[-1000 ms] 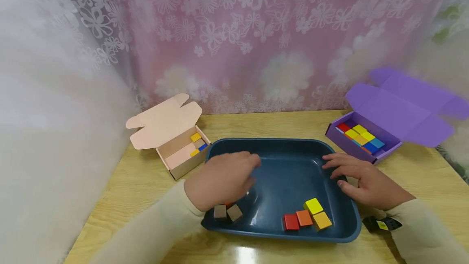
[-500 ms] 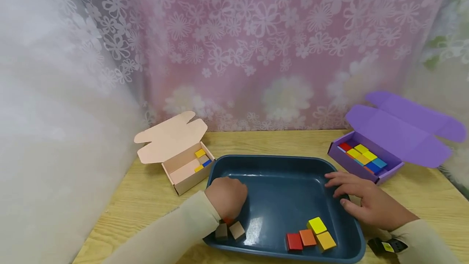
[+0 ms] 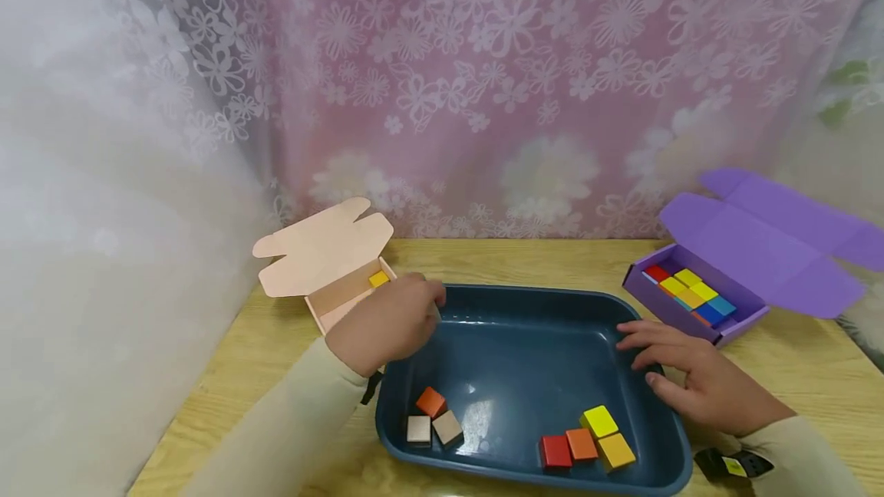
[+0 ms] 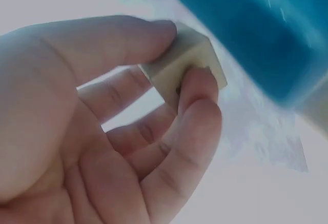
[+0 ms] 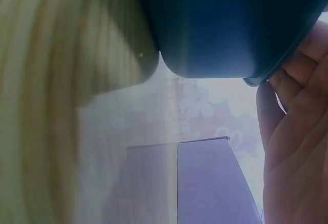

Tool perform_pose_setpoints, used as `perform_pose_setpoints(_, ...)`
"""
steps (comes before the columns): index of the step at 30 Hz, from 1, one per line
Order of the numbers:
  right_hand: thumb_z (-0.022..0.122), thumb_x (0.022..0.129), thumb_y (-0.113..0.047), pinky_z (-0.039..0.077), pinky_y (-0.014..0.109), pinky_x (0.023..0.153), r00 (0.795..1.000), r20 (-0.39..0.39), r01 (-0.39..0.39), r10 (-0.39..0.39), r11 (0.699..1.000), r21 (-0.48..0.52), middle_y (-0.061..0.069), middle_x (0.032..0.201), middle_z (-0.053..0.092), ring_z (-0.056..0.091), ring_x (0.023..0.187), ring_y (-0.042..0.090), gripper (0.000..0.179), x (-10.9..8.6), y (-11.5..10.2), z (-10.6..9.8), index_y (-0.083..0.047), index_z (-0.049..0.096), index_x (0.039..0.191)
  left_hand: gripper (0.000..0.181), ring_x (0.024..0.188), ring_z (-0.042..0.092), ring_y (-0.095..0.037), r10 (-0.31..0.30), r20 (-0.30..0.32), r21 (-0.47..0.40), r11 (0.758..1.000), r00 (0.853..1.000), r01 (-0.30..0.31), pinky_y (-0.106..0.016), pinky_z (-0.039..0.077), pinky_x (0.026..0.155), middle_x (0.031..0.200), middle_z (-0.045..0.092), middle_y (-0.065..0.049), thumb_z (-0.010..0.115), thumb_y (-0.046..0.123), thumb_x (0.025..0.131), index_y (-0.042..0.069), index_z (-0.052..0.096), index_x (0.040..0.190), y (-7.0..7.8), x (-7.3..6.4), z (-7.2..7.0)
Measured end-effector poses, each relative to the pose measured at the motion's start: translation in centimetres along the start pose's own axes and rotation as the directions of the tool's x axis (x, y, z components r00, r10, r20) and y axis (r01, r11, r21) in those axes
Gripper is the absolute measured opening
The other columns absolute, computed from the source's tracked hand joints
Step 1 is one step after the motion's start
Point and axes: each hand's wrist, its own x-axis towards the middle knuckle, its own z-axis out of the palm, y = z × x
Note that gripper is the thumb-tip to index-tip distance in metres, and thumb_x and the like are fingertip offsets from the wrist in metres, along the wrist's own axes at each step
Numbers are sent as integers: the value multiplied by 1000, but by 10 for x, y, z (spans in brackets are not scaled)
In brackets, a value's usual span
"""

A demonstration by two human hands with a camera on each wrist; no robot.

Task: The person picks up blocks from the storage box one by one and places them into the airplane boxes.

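My left hand [image 3: 387, 324] is above the tray's left rim, beside the open peach box [image 3: 338, 307], part of which it hides. In the left wrist view, its thumb and a finger pinch a plain wooden cube [image 4: 201, 52]. My right hand [image 3: 697, 374] rests on the right rim of the dark blue tray [image 3: 525, 359], fingers loosely spread over the edge. At the tray's front left lie an orange-red cube [image 3: 431, 402] and two pale wooden cubes [image 3: 418, 430]. Towards the front right are a red cube [image 3: 555, 452], an orange cube [image 3: 582, 444], and two yellowish cubes [image 3: 598, 421].
Behind the tray's right corner stands an open purple box [image 3: 666, 299] holding several coloured cubes. A yellow cube [image 3: 379, 279] shows inside the peach box. The wooden table [image 3: 525, 261] ends at a pink floral curtain [image 3: 483, 98].
My left hand dipped to the tray's left side, then rose and moved up-left towards the peach box with a wooden cube. The right hand has stayed on the rim.
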Motion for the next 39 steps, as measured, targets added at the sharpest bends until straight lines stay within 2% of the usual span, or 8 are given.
perform_pose_setpoints(3,76,82,18,31,12,121,1000,1,-10,10,1000,-16,8,138,73,48,151,5,53,0,2,-3,-25,77,113,25,105,73,-25,-46,-64,-3,999,997,46,-39,64,89,117,78,-10,62,3,105,4,79,123,-22,-1,-13)
perform_pose_setpoints(5,76,83,18,31,12,121,1000,10,-26,26,1000,-14,8,138,72,47,151,5,52,0,3,-6,-25,77,113,27,107,72,-28,-73,-64,-6,997,995,73,-41,63,92,117,78,-11,59,1,104,2,79,123,-38,0,-18)
perform_pose_setpoints(11,77,86,16,33,10,118,999,25,-40,41,999,-25,10,141,70,46,152,5,50,-2,6,-8,-26,77,114,31,113,69,-31,-183,27,-45,982,983,184,-42,62,93,126,76,-16,56,1,106,0,76,131,-79,5,-17)
perform_pose_setpoints(16,77,86,16,33,10,118,999,18,-29,29,999,-17,9,141,70,46,152,5,51,-2,5,-6,-26,78,114,34,113,71,-30,-309,102,-112,941,946,319,-48,61,99,136,73,-15,61,8,109,0,70,141,-98,9,-6)
perform_pose_setpoints(18,77,85,17,33,11,119,1000,13,-18,18,1000,-4,9,141,70,47,152,7,51,-1,4,-5,-25,78,114,34,105,70,-29,-347,119,-141,921,930,362,-46,60,95,130,74,-13,60,10,109,1,70,140,-103,10,1)
perform_pose_setpoints(22,78,83,18,34,11,118,1000,0,4,-4,1000,20,7,141,70,49,151,8,54,2,2,-3,-26,78,115,34,94,67,-25,-368,119,-179,905,922,385,-43,59,89,125,74,-11,59,11,108,1,67,140,-111,10,14)
perform_pose_setpoints(36,76,83,17,31,12,121,1000,-4,-17,17,1000,27,7,140,71,49,150,6,54,1,2,-2,-26,78,115,34,100,67,-26,-368,151,-165,906,917,391,-43,58,89,134,72,-12,57,17,113,6,61,145,-114,11,21)
perform_pose_setpoints(39,77,83,17,31,13,122,1000,-4,-16,16,1000,26,6,141,71,49,150,5,54,0,2,-1,-27,77,115,35,103,67,-27,-372,145,-158,906,917,393,-47,59,95,135,71,-13,56,18,113,5,60,146,-114,10,22)
